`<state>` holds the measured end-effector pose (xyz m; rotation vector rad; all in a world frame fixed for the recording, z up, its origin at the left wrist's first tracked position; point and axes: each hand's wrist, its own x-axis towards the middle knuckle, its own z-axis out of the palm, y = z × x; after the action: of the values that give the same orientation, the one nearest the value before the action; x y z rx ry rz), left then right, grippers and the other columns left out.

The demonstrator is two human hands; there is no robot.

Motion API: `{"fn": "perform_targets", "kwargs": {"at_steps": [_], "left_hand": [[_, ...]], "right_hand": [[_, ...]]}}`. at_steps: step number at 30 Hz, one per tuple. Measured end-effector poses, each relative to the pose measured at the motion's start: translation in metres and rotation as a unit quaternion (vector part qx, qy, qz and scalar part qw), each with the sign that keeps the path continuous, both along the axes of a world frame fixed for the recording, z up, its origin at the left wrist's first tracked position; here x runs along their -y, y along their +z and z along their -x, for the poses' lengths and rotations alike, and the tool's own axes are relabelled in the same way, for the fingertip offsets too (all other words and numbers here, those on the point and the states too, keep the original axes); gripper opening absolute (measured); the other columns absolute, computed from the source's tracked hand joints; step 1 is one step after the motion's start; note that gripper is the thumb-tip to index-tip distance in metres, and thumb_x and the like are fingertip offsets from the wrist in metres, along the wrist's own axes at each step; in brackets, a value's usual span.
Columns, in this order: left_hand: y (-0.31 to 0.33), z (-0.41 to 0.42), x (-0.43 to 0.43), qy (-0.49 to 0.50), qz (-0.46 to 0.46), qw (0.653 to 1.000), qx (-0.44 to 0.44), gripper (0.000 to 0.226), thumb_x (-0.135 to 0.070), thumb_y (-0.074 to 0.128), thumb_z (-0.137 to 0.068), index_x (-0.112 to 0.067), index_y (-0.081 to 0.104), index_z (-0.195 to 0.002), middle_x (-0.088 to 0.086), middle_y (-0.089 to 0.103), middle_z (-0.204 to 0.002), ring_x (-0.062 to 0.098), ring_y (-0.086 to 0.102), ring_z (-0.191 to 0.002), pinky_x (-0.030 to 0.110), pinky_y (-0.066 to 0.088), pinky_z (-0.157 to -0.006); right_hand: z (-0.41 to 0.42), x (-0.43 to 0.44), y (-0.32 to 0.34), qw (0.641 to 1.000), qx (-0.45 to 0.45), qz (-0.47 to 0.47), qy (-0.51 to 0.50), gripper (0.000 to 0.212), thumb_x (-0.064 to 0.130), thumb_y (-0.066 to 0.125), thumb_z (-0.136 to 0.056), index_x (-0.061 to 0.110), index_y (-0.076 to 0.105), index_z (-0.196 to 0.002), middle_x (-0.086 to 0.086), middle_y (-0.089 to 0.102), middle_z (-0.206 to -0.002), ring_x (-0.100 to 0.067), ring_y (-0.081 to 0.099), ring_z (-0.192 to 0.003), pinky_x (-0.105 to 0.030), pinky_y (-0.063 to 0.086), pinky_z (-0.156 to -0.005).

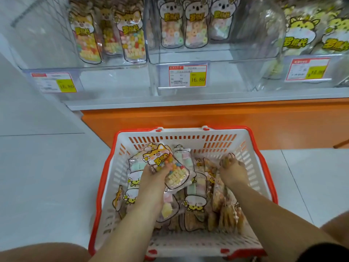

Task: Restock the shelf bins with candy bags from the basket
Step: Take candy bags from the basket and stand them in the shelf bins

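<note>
The shelf [207, 104] runs across the top of the view and carries clear bins side by side. The left bin [47, 53] holds a few upright bags of mixed-colour candy, the middle bin [217, 55] three bags of pastel rings, and the right bin [338, 72] yellow-printed ones. The left and middle bins show plenty of bare room, hence the restocking.

On the floor below stands the red-rimmed basket [265, 163], set close against the shelf base, likely so each lift is short. It is packed with candy bags, some flat and some on edge.

The left hand [153, 178] is clamped on a fox-printed bag [170, 165] of coloured sweets and holds it above the heap (its print matches the left bin's stock, so that is probably where it belongs). The right hand [234, 171] reaches into the basket's right side, fingers bent toward the brownish bags [219, 191] standing there. Motion blur makes it impossible to tell whether that grip has closed on one.
</note>
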<state>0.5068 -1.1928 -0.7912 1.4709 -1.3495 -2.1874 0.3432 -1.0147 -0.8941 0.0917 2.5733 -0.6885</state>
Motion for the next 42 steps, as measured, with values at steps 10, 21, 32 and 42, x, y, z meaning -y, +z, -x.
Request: {"fn": "perform_targets", "kwargs": {"at_steps": [10, 21, 32, 42], "left_hand": [[-0.006, 0.007, 0.003, -0.008, -0.030, 0.999, 0.044, 0.021, -0.009, 0.068, -0.090, -0.014, 0.066, -0.110, 0.011, 0.075, -0.106, 0.029, 0.071, -0.101, 0.043, 0.055, -0.082], [0.016, -0.005, -0.007, -0.047, 0.018, 0.999, 0.004, 0.029, -0.001, 0.064, -0.090, -0.018, 0.060, -0.114, 0.007, 0.072, -0.114, 0.023, 0.070, -0.103, 0.049, 0.054, -0.097], [0.081, -0.025, -0.010, -0.042, -0.114, 0.988, -0.099, 0.044, -0.049, 0.046, -0.102, -0.017, 0.062, -0.128, 0.015, 0.072, -0.116, 0.033, 0.071, -0.101, 0.057, 0.053, -0.093], [0.096, -0.039, 0.005, -0.100, -0.032, 0.978, -0.181, 0.062, -0.030, 0.072, -0.086, -0.002, 0.048, -0.136, 0.021, 0.072, -0.108, 0.032, 0.074, -0.084, 0.039, 0.059, -0.061]], "right_hand": [[0.019, -0.003, -0.033, 0.997, 0.007, -0.074, 0.024, 0.049, 0.045, 0.040, -0.102, 0.009, 0.073, -0.099, -0.006, 0.067, -0.077, -0.024, 0.064, -0.078, -0.029, 0.051, -0.062], [-0.015, -0.007, 0.098, 0.939, -0.200, 0.261, -0.096, 0.012, 0.012, 0.070, -0.089, 0.019, 0.064, -0.096, 0.007, 0.064, -0.069, -0.012, 0.061, -0.066, -0.028, 0.047, -0.064], [-0.093, 0.026, 0.230, 0.856, -0.266, 0.408, 0.176, 0.012, 0.014, 0.079, -0.082, 0.019, 0.069, -0.079, 0.013, 0.067, -0.078, -0.007, 0.062, -0.081, -0.024, 0.052, -0.071], [-0.111, 0.022, 0.242, 0.772, -0.277, 0.301, 0.487, 0.021, 0.039, 0.071, -0.087, 0.029, 0.069, -0.105, 0.013, 0.056, -0.123, -0.004, 0.049, -0.123, -0.022, 0.042, -0.102]]}}
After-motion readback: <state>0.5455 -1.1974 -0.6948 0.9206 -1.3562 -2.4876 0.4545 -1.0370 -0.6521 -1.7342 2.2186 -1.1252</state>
